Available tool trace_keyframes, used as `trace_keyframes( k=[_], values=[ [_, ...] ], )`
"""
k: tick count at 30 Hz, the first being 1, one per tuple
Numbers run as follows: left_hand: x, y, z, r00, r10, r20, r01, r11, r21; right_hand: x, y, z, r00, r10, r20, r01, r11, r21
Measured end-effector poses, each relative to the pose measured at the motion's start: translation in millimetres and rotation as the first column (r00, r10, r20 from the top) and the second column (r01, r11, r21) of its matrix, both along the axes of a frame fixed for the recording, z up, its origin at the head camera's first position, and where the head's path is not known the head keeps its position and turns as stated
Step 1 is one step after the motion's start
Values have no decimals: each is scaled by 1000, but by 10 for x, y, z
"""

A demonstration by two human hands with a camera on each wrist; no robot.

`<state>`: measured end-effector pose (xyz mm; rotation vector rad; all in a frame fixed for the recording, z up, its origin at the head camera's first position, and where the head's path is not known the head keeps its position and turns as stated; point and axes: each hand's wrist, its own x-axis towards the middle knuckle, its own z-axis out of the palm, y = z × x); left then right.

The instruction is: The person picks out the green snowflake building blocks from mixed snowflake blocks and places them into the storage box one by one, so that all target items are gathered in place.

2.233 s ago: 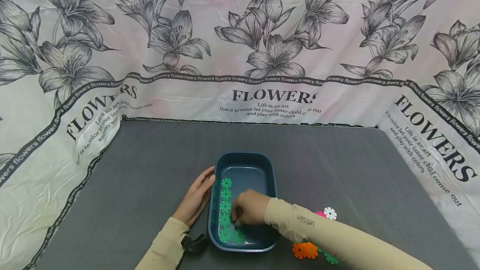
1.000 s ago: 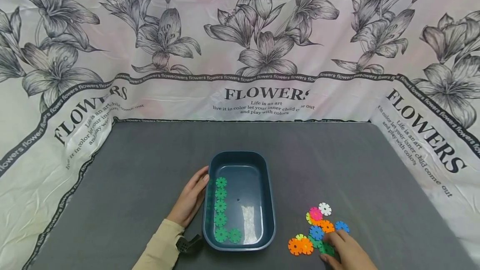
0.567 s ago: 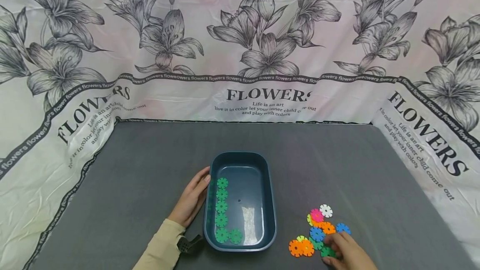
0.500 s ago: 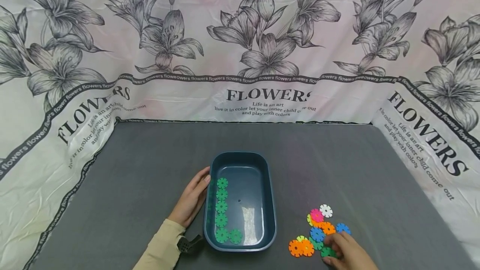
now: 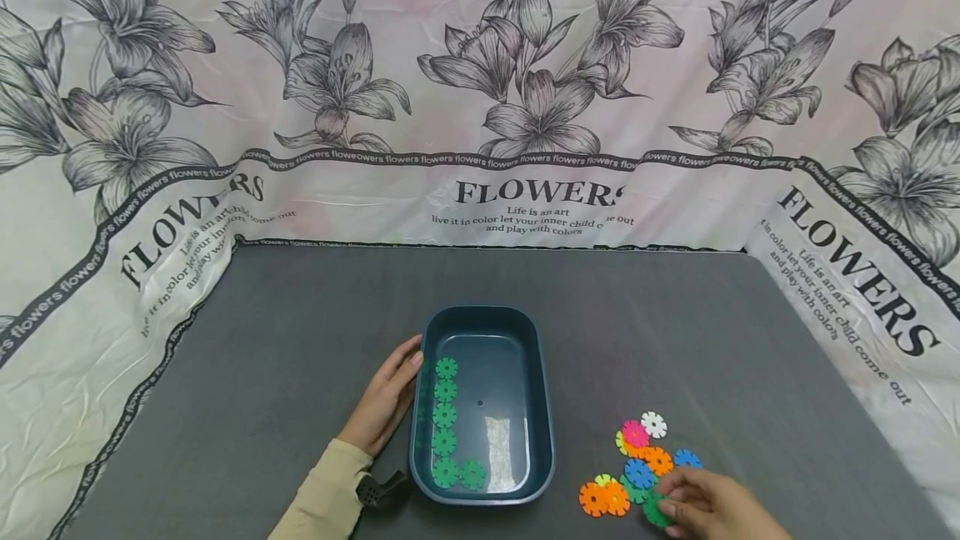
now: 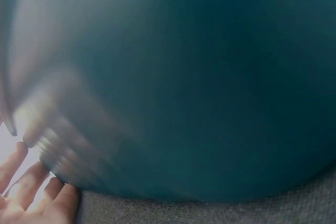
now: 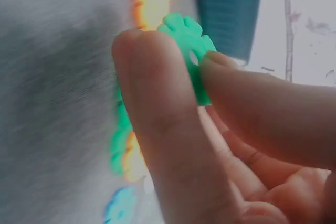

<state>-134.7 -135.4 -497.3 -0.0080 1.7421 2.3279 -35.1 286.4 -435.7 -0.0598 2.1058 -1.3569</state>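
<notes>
My right hand (image 5: 708,507) pinches a green notched plastic disc (image 5: 654,510) between thumb and finger at the lower right. The right wrist view shows this same green disc (image 7: 186,40) tilted up between the fingertips. Other flower-shaped discs lie loose beside that hand: a blue disc (image 5: 639,473), a pink disc (image 5: 635,433), a white disc (image 5: 654,424) and orange ones. My left hand (image 5: 386,398) rests its fingers along the left wall of a dark blue tray (image 5: 543,407). Inside, several green discs (image 5: 445,415) form a column down the left side, and one more green disc (image 5: 472,474) sits beside the lowest.
A grey cloth (image 5: 315,298) covers the table. Behind it hangs a white curtain (image 5: 345,198) with printed flowers and lettering. Near the tray's lower left corner, a black wrist-camera piece (image 5: 378,490) juts from the left sleeve (image 5: 322,490).
My right hand left the tray for the pile on the right and took hold of a green disc there, lately shifting slightly right with it. The left hand stays at the tray's side.
</notes>
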Motion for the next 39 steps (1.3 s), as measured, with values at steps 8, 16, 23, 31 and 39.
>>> trace_keyframes(
  k=[8, 16, 23, 31, 39],
  values=[
    [10, -36, 0, 1000, 0, -5, 0, 1000, 4, -244, -239, 245, 993, 111, -40, -116, 974, -193],
    [18, -49, 7, 1000, 0, 2, 0, 1000, 4, -608, -611, 554, 981, 191, -31, -192, 944, -269],
    [18, -54, -12, 1000, -5, 5, 5, 1000, 12, -946, -1110, 637, 967, 241, -77, -253, 938, -237],
    [-4, -48, -2, 1000, -14, -4, 14, 1000, 17, -1244, -1631, 578, 942, 330, -58, -335, 933, -134],
    [-15, -33, -3, 1000, -24, 1, 24, 1000, 21, -1365, -1952, 505, 922, 381, -70, -384, 923, -23]
  ],
)
